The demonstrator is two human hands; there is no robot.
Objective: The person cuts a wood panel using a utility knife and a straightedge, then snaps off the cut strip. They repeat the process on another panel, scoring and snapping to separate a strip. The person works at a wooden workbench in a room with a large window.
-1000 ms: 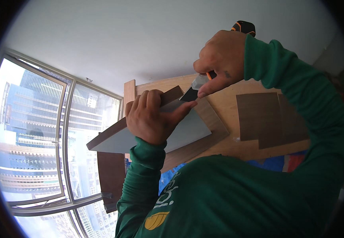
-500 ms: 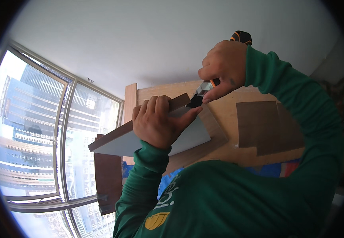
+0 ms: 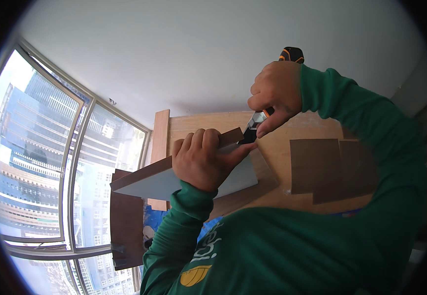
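My left hand [image 3: 201, 160] wraps over the brown long edge of a board [image 3: 235, 172] whose pale grey face shows below. The fingers curl over the top of that edge, and the thumb stretches toward the board's upper right end. Closed round a utility knife [image 3: 257, 120], my right hand [image 3: 278, 93] is at that same end. The knife has a black and orange handle, a silver head and a dark blade. Its blade meets the board's end close to my left thumb tip; whether it cuts in, I cannot tell. The handle's butt sticks out above my right hand.
Beneath the board is a light wooden worktop [image 3: 277, 129], with brown sheets [image 3: 316, 164] lying to the right. A dark brown panel [image 3: 126, 221] stands at the left by a tall window [image 3: 107, 142]. A pale wall [image 3: 198, 59] rises behind the worktop.
The view has tipped a little, so the scene sits lower. My left hand and the board have shifted slightly right; the knife's butt has swung a little left. Both grips are kept.
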